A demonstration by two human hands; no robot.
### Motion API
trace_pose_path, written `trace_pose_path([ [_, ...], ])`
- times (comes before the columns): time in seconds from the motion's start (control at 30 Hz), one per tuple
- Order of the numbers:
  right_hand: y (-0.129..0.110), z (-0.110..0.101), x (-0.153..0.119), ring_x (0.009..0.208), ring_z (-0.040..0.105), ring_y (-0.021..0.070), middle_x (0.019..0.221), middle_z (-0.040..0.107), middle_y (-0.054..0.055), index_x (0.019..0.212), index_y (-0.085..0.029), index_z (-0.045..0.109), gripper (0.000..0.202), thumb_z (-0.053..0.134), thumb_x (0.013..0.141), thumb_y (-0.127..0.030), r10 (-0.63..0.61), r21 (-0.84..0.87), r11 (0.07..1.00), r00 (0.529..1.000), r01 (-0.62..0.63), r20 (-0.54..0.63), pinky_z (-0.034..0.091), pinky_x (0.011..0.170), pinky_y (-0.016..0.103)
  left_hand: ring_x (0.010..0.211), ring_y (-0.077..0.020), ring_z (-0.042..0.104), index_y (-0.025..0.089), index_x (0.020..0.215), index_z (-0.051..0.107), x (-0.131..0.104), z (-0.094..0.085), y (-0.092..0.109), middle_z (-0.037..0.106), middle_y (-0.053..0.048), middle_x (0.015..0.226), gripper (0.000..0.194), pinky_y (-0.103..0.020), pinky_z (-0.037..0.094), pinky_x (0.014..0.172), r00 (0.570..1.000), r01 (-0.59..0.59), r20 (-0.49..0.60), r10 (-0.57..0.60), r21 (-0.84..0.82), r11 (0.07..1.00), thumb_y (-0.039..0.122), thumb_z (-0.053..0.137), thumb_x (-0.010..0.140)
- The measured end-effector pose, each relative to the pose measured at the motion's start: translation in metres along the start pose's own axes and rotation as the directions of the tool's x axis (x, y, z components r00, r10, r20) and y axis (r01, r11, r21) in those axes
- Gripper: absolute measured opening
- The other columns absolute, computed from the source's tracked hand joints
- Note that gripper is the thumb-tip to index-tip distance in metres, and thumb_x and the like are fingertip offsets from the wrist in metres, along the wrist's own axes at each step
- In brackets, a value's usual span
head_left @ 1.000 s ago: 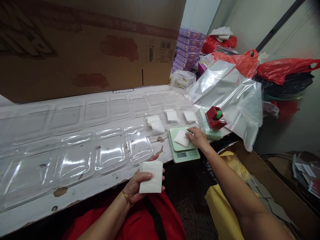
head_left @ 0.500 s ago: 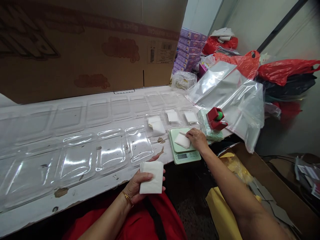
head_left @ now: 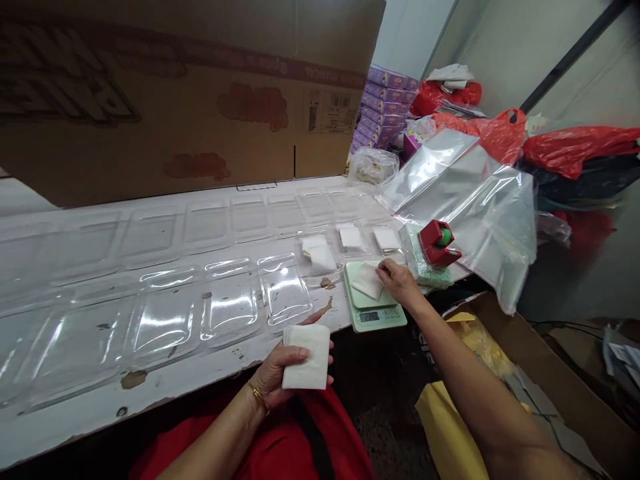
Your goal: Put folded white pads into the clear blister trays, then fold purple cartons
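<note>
My left hand [head_left: 280, 370] is wrapped round a stack of white square sheets [head_left: 306, 367], thumb on top, in front of the table edge. On the pale green scale [head_left: 376, 319] lie a few white sheets [head_left: 367, 283]. The fingers of my right hand [head_left: 397, 280] pinch the right edge of these sheets. Behind the scale, three clear trays hold white sheets: one pile [head_left: 319, 255] looks uneven, another [head_left: 351, 237] sits in the middle, and a third [head_left: 386, 239] is at the right.
Rows of clear plastic trays [head_left: 230, 300] cover the white table [head_left: 75, 421]. A large cardboard box [head_left: 190, 133] stands behind. Right of the scale are a red tape dispenser [head_left: 436, 245] and plastic sheeting [head_left: 470, 193]. An open carton [head_left: 560, 373] sits below at right.
The view has shifted slightly, so the table things appear a little further right. My right hand still pinches the sheets on the scale; my left hand keeps its stack.
</note>
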State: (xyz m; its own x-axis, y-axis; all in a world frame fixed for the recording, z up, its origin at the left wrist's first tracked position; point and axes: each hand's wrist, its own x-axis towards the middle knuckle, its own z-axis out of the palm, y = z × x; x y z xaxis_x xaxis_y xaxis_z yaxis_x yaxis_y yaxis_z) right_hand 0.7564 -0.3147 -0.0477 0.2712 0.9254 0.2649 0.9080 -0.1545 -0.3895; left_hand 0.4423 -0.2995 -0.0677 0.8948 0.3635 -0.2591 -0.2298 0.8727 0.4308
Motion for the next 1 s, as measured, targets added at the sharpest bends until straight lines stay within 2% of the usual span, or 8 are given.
trace_pose_path([
  [0.1, -0.011, -0.001, 0.016, 0.058, 0.054, 0.0123, 0.063, 0.056, -0.001, 0.078, -0.019, 0.052, 0.015, 0.045, 0.081, -0.032, -0.018, 0.281, 0.96, 0.997, -0.003, 0.072, 0.04, 0.056, 0.024, 0.088, -0.0257, 0.06, 0.031, 0.136, 0.019, 0.0, -0.001, -0.001, 0.06, -0.011, 0.102, 0.073, -0.053, 0.044, 0.077, 1.0, -0.003, -0.007, 0.003, -0.009, 1.0, 0.009, 0.047, 0.073],
  [0.17, -0.023, 0.004, 0.036, 0.056, 0.053, 0.0112, 0.062, 0.056, -0.002, 0.077, -0.019, 0.052, 0.016, 0.044, 0.08, -0.032, -0.068, 0.358, 0.934, 0.99, 0.019, 0.125, 0.04, 0.054, 0.023, 0.087, -0.0261, 0.06, 0.03, 0.136, 0.02, -0.001, -0.002, -0.002, 0.061, -0.011, 0.102, 0.073, -0.054, 0.044, 0.076, 1.0, -0.002, -0.006, 0.002, -0.019, 1.0, 0.009, 0.047, 0.072],
  [0.37, -0.062, 0.045, 0.117, 0.056, 0.053, 0.0101, 0.061, 0.058, -0.002, 0.075, -0.018, 0.057, 0.013, 0.047, 0.079, -0.025, -0.181, 0.242, 0.961, 0.965, 0.132, 0.191, 0.04, 0.054, 0.021, 0.088, -0.0256, 0.06, 0.03, 0.136, 0.02, -0.005, -0.005, 0.003, 0.06, -0.011, 0.102, 0.071, -0.051, 0.045, 0.074, 0.999, -0.039, -0.037, 0.037, -0.038, 0.999, 0.008, 0.045, 0.073],
  [0.47, -0.07, 0.061, 0.14, 0.07, 0.056, 0.0144, 0.076, 0.064, 0.002, 0.081, -0.018, 0.062, 0.009, 0.055, 0.075, -0.021, -0.207, 0.156, 0.971, 0.962, 0.18, 0.178, 0.042, 0.064, 0.026, 0.087, -0.0251, 0.06, 0.03, 0.136, 0.019, -0.01, -0.008, 0.007, 0.06, -0.011, 0.102, 0.072, -0.05, 0.046, 0.074, 0.996, -0.057, -0.065, 0.055, -0.041, 0.998, 0.008, 0.045, 0.073],
  [0.57, -0.071, 0.064, 0.138, 0.096, 0.05, 0.0221, 0.107, 0.059, 0.009, 0.102, -0.018, 0.059, 0.026, 0.055, 0.076, -0.019, -0.223, 0.06, 0.974, 0.968, 0.217, 0.115, 0.038, 0.081, 0.035, 0.088, -0.0258, 0.06, 0.03, 0.137, 0.017, -0.012, -0.011, 0.008, 0.06, -0.011, 0.102, 0.073, -0.051, 0.046, 0.074, 0.994, -0.073, -0.08, 0.069, -0.042, 0.996, 0.008, 0.044, 0.073],
  [0.67, -0.073, 0.063, 0.117, 0.105, 0.045, 0.0238, 0.118, 0.054, 0.009, 0.11, -0.019, 0.057, 0.032, 0.045, 0.081, -0.012, -0.25, -0.001, 0.968, 0.964, 0.251, 0.089, 0.033, 0.088, 0.038, 0.088, -0.0262, 0.06, 0.03, 0.137, 0.015, -0.011, -0.013, 0.007, 0.06, -0.011, 0.102, 0.073, -0.052, 0.045, 0.074, 0.994, -0.083, -0.073, 0.08, -0.046, 0.995, 0.008, 0.044, 0.073],
  [0.83, -0.081, 0.067, 0.083, 0.108, 0.046, 0.0219, 0.123, 0.053, 0.002, 0.103, -0.026, 0.061, 0.034, 0.047, 0.078, -0.008, -0.443, -0.112, 0.873, 0.868, 0.475, 0.226, 0.033, 0.09, 0.038, 0.089, -0.027, 0.059, 0.027, 0.137, 0.016, -0.008, -0.012, 0.003, 0.06, -0.012, 0.104, 0.072, -0.054, 0.044, 0.076, 0.998, -0.032, -0.056, 0.03, -0.041, 0.999, 0.008, 0.043, 0.074],
  [1.0, -0.04, 0.027, 0.068, 0.103, 0.053, 0.0181, 0.115, 0.059, 0.004, 0.103, -0.022, 0.062, 0.027, 0.048, 0.081, -0.018, -0.259, 0.011, 0.966, 0.966, 0.259, -0.029, 0.04, 0.09, 0.033, 0.09, -0.0256, 0.059, 0.026, 0.137, 0.016, -0.012, -0.011, 0.005, 0.06, -0.012, 0.105, 0.07, -0.053, 0.044, 0.078, 0.998, -0.034, -0.045, 0.033, -0.037, 0.999, 0.007, 0.042, 0.075],
])
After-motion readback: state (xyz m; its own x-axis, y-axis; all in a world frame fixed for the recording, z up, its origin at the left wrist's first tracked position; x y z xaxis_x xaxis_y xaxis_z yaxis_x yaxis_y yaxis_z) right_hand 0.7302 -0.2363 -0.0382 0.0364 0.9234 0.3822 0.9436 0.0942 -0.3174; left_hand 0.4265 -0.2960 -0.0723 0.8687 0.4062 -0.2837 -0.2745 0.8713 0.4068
